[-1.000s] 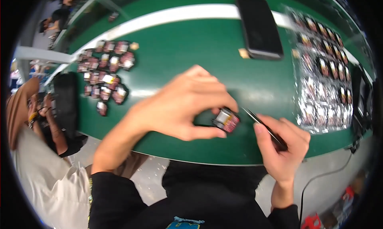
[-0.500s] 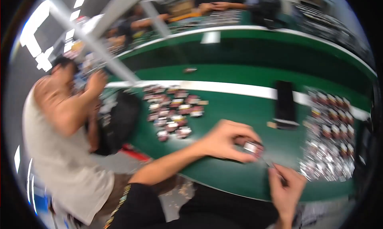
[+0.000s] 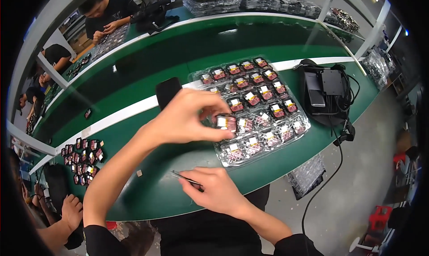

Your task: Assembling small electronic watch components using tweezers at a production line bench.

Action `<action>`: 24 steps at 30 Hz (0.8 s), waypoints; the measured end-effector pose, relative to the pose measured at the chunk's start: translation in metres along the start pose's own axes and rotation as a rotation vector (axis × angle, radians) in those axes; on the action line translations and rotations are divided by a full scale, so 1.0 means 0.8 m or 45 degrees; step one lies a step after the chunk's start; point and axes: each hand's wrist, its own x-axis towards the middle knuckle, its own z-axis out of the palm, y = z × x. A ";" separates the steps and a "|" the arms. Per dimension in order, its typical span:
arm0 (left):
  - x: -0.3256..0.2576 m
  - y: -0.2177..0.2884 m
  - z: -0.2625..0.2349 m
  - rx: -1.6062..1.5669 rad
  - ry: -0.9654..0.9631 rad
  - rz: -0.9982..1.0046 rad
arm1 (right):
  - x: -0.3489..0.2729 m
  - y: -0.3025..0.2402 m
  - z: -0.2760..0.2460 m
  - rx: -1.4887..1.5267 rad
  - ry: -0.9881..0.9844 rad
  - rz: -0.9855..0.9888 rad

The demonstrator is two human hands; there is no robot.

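Observation:
Above the near-left part of a clear plastic tray (image 3: 268,155), my left hand (image 3: 185,117) pinches a small square part (image 3: 226,123), black-edged and dark red with a white label. Similar parts sit in rows in the tray; those in the nearer rows look covered by clear plastic. I cannot tell whether the held part touches the tray. My right hand (image 3: 219,189), near the table's front edge, grips metal tweezers (image 3: 181,175), whose tips point left and touch no part. Behind my left hand lies a black flat rectangular object (image 3: 168,90).
A loose group of similar parts (image 3: 85,157) lies at left, near a co-worker's hand (image 3: 71,211). One beige square (image 3: 139,173) rests on the green table. Right of the tray sits a black case with a box and cables (image 3: 330,88). Stacked trays (image 3: 212,6) stand across.
The view has swung right. My left hand has carried the part from over the bare table to above the tray. My right hand with the tweezers now sits apart from that part.

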 end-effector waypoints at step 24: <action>-0.291 -0.163 -0.217 1.501 0.463 -1.500 | 0.007 -0.021 0.000 -0.040 -0.041 0.078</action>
